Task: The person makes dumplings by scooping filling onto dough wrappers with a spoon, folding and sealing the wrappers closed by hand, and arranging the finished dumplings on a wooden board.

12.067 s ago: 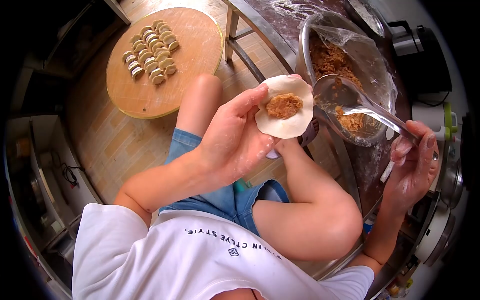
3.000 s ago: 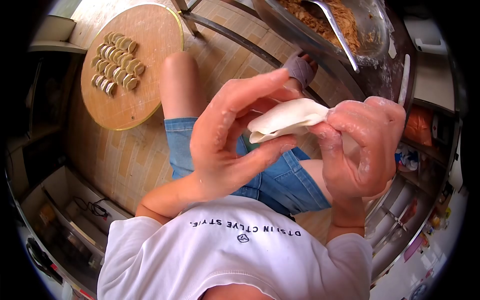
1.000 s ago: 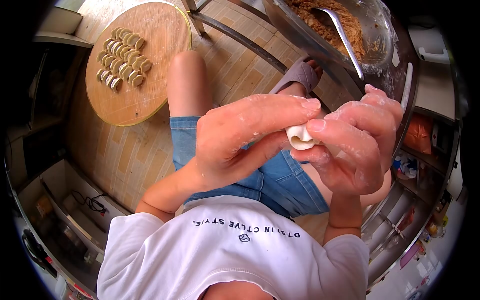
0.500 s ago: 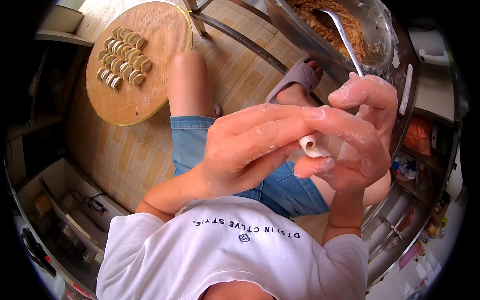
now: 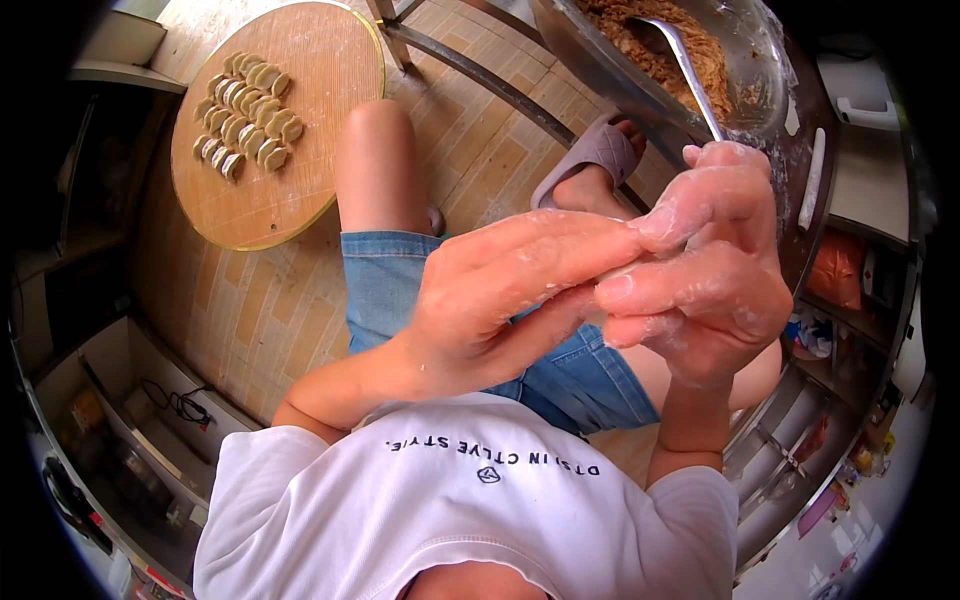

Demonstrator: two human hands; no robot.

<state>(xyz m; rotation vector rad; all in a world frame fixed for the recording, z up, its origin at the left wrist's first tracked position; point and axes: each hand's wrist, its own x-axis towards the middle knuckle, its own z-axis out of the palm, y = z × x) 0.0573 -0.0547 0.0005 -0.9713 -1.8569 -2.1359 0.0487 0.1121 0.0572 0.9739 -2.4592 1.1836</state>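
My left hand (image 5: 520,290) and my right hand (image 5: 705,270) meet in front of my lap, both dusted with flour. Their fingers are pressed together around a folded dough wrapper, which is almost wholly hidden between them. Beyond my right hand, a metal spoon (image 5: 688,75) rests in the brown filling (image 5: 655,60) in a large metal bowl (image 5: 575,50). At the upper left, several dumplings (image 5: 245,105) lie in rows on a round wooden board (image 5: 315,130).
The bowl stands on a dark table (image 5: 795,165) at the upper right, with a white stick (image 5: 812,180) near its edge. A slippered foot (image 5: 600,155) is below the table. Shelves (image 5: 850,310) line the right side, and an open cabinet (image 5: 150,400) is at the lower left.
The filled round wrapper is now folded, and the spoon has gone from my right hand into the bowl. Lately my fingers have closed further over the dough, hiding its open end.
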